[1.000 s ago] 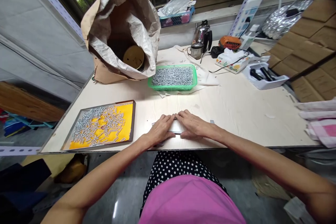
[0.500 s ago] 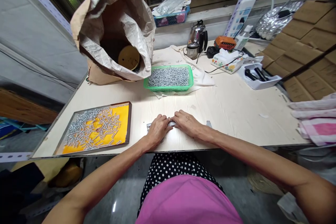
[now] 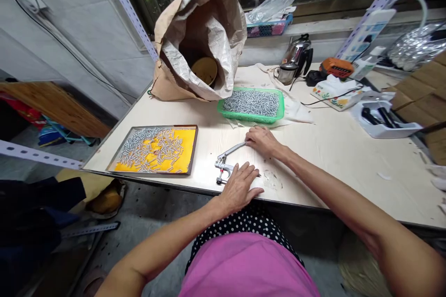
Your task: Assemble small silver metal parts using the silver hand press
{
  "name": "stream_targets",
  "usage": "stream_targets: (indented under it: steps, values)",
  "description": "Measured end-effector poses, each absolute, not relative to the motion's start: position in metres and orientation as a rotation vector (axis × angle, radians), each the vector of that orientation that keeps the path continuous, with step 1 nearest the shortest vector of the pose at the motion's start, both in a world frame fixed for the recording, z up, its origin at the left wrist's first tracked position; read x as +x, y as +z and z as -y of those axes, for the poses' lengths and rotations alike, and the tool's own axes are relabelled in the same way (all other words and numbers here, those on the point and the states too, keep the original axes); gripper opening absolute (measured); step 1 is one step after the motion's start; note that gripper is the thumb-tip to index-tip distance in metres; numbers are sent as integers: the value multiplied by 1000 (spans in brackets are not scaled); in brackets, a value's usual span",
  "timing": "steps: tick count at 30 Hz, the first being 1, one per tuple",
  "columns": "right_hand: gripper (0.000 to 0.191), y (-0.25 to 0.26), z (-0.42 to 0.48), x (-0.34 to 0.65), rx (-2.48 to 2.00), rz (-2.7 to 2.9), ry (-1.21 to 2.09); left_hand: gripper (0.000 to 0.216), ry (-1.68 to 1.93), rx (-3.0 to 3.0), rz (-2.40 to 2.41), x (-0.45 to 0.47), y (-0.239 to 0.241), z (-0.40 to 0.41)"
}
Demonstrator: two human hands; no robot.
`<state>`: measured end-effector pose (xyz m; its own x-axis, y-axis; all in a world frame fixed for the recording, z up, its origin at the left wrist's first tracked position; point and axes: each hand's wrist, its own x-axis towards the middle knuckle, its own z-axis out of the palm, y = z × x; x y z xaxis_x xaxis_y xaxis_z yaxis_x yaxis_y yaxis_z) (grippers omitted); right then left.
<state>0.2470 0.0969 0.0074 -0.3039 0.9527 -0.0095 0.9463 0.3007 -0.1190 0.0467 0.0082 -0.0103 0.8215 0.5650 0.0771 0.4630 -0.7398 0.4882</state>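
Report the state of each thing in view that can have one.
Hand tool: spread open
Left hand: open, over the tool
Right hand: holding upper handle
Sack: mouth open
Green basket: filled with metal pieces
Shallow tray: loose pieces scattered, yellow lining showing
Tissue box: tissue protruding
Kettle: upright

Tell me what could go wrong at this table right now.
The left hand lies over part of the metal tool while the right hand is on its spread handle; if that closes, fingers might get pinched. The tray of small metal pieces sits close to the front edge of the table, so a knock could spill them onto the floor.
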Motion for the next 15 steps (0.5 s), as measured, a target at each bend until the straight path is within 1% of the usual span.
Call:
stream_targets:
  steps: [3, 5, 7, 9, 11, 13, 15]
  values:
    - [19, 19, -96, 230, -1819, 2522, 116, 51, 349, 2522, -745, 46, -10, -12]
    - [21, 24, -88, 208, -1618, 2642, 135, 54, 365, 2524, -726, 47, -14, -13]
    - [19, 24, -78, 182, -1319, 2786, 200, 55, 370, 2524, -736, 48, -19, -10]
    - [15, 20, -70, 159, -1112, 2889, 253, 49, 380, 2533, -731, 45, -21, -2]
    - [15, 15, -67, 145, -1004, 2942, 236, 38, 419, 2572, -629, 35, -15, 9]
    - [16, 9, -68, 140, -941, 2949, 194, 29, 503, 2623, -488, 17, -2, 18]
    - [15, 4, -69, 141, -870, 2928, 221, 24, 638, 2641, -583, -10, 18, 16]
